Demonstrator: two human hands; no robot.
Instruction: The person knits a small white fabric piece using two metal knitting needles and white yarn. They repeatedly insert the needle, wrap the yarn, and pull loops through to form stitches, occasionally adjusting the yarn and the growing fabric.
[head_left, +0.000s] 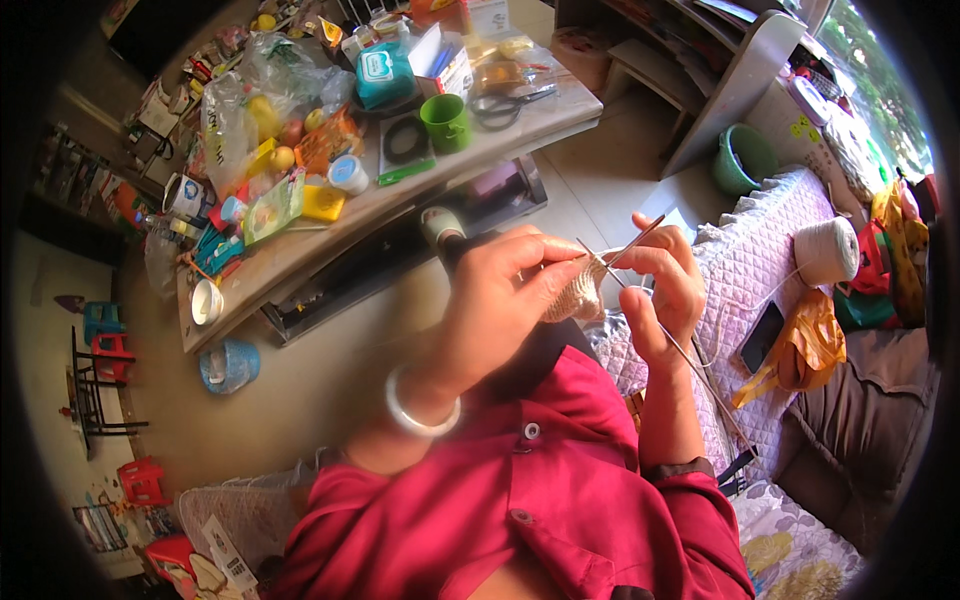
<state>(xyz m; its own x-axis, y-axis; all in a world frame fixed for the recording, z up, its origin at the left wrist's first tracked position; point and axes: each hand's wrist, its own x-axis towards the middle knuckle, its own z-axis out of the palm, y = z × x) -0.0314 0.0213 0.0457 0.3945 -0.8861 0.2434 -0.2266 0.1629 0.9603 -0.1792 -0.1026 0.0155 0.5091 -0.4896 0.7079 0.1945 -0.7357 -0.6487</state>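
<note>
My left hand (510, 300), with a pale bangle at the wrist, pinches a small beige knitted piece (577, 296) and the knitting needle tips by its upper edge. My right hand (664, 289) holds a knitting needle (637, 238), with white yarn running by its fingers. The needles cross between the two hands. One long needle (709, 386) slants down past my right wrist. The yarn leads to a white cone of yarn (825, 251) on the quilted seat cover at the right.
A marble-topped table (300, 251) ahead holds scissors (499, 111), a green mug (445, 122), wipes, fruit and bags. On the quilted cover (742, 277) lie a phone (760, 337) and an orange plastic bag (810, 345). A blue basket (229, 366) stands on the floor.
</note>
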